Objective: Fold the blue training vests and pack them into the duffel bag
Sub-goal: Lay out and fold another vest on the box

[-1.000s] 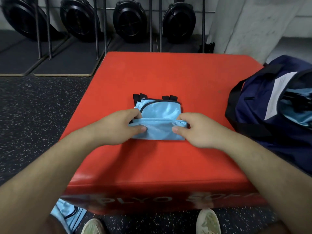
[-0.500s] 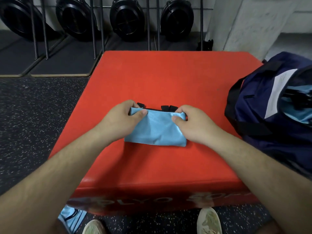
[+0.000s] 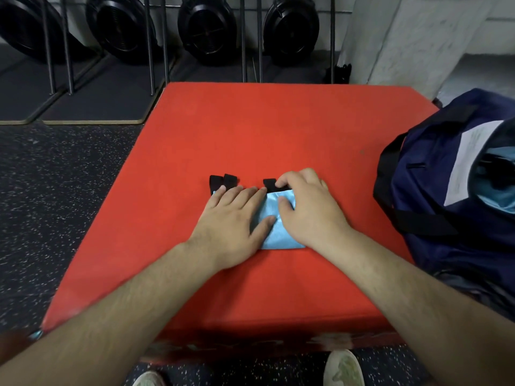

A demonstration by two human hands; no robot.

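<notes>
The folded vest point(image 3: 281, 218) is a shiny light blue, with black straps point(image 3: 223, 181) at its far edge. The table point(image 3: 278, 129) under it is bright red all over. The duffel bag point(image 3: 459, 218) is navy blue with black handles point(image 3: 418, 221), a white panel point(image 3: 468, 157) and light blue cloth point(image 3: 498, 199) showing in its mouth. The floor point(image 3: 55, 190) is black flecked with white. The mats point(image 3: 97, 107) are dark grey, edged in tan. The shoes point(image 3: 344, 367) are off-white.

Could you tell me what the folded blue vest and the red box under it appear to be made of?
The blue vest looks like thin synthetic fabric, perhaps polyester: smooth, slightly shiny. Its black straps look like woven webbing. The red box seems vinyl-covered, matte and seamless on top; its filling cannot be seen.
</notes>
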